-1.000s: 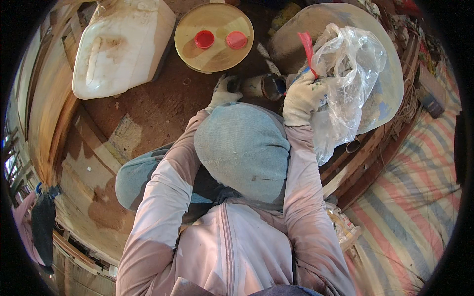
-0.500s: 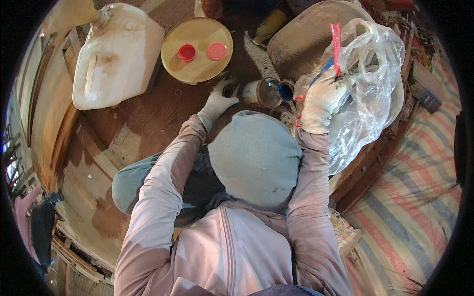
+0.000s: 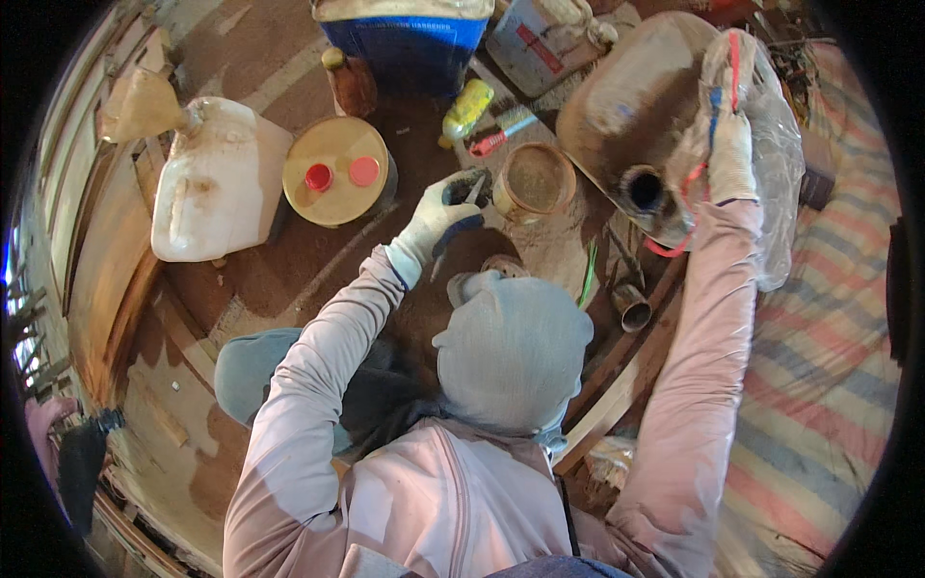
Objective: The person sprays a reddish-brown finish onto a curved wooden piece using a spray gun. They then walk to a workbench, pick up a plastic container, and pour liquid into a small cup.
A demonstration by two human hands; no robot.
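Note:
My left hand (image 3: 434,223), in a white glove with a dark palm, is closed round a slim grey tool (image 3: 475,189) with a thin blade-like end; its kind is unclear. Just right of it stands a round tan tin (image 3: 536,183), apart from the fingers. Out to the right, my gloved right hand (image 3: 730,164) grips a clear plastic bag (image 3: 776,178) edged with red and blue strips. The bag hangs beside a large brown plastic jerrycan (image 3: 626,106) lying with its dark mouth toward me. The right fingers are partly hidden by the plastic.
At left are a white jerrycan (image 3: 217,193) and a yellow-lidded bucket (image 3: 337,197) bearing two red caps. Farther off are a blue container (image 3: 409,48), a brown bottle (image 3: 350,85), a yellow packet (image 3: 468,108) and a red-handled brush (image 3: 503,133). A metal cup (image 3: 632,308) lies at right.
My right hand has carried the plastic bag outward to the right and farther away, uncovering the jerrycan's mouth. The view has shifted, showing more far objects. My left hand stays near the middle.

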